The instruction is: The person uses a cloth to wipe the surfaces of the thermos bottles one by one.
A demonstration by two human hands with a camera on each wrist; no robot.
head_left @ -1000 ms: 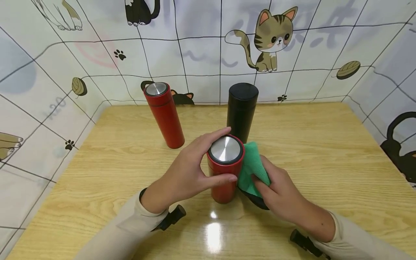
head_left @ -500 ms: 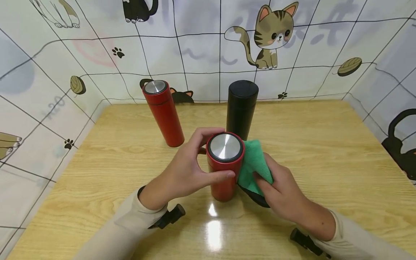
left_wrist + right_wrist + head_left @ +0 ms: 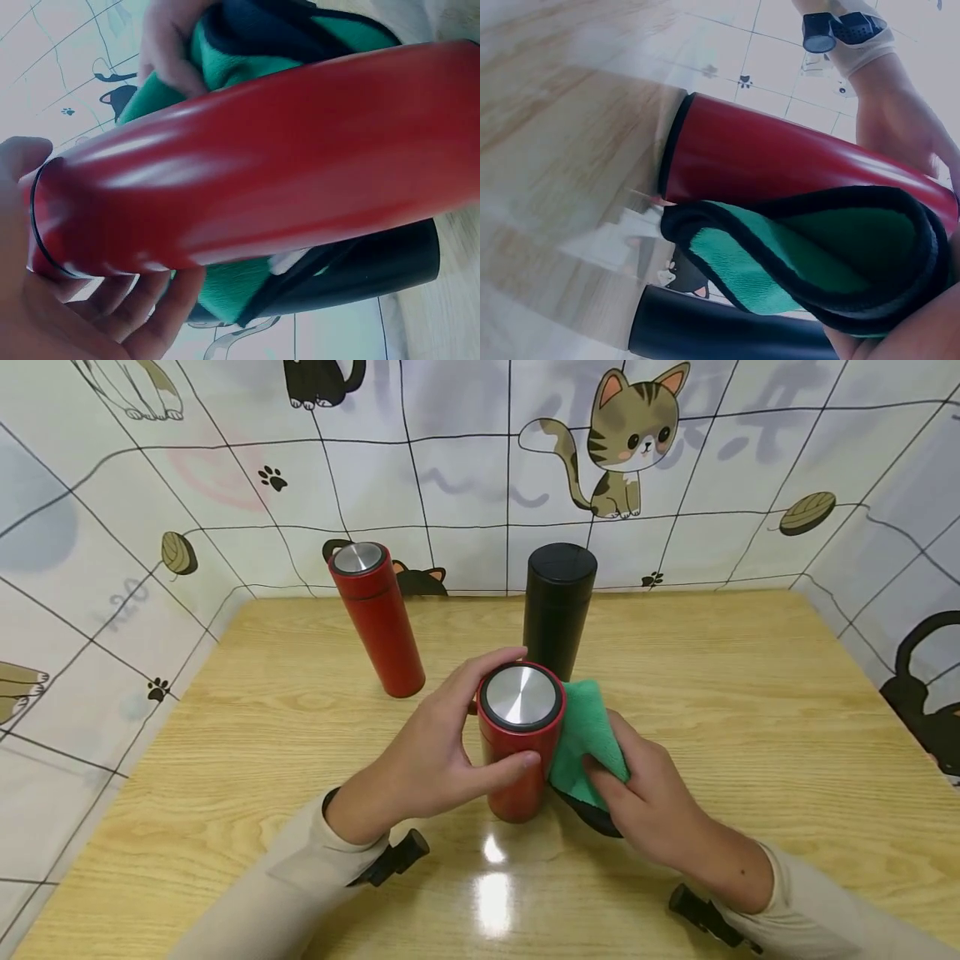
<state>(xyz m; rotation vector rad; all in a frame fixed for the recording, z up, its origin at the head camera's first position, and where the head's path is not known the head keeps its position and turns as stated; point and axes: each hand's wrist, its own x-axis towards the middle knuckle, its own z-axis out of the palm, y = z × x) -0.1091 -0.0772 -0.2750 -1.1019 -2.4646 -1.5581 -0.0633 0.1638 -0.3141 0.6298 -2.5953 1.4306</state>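
Cat-print wall [image 3: 465, 485] at 12 o'clock, wooden table [image 3: 750, 718] below. In from 8 o'clock with left hand [image 3: 431, 760], curled round upper part of upright front red bottle [image 3: 517, 740], thumb across near side; in from 4 o'clock with right hand [image 3: 652, 793]. At 1 o'clock from front red bottle, black bottle [image 3: 558, 610], lower end blocked from head view; at 10 o'clock, back red bottle [image 3: 382, 627], well apart. At 3 o'clock, folded green cloth [image 3: 588, 731], pinched in right hand against front red bottle.
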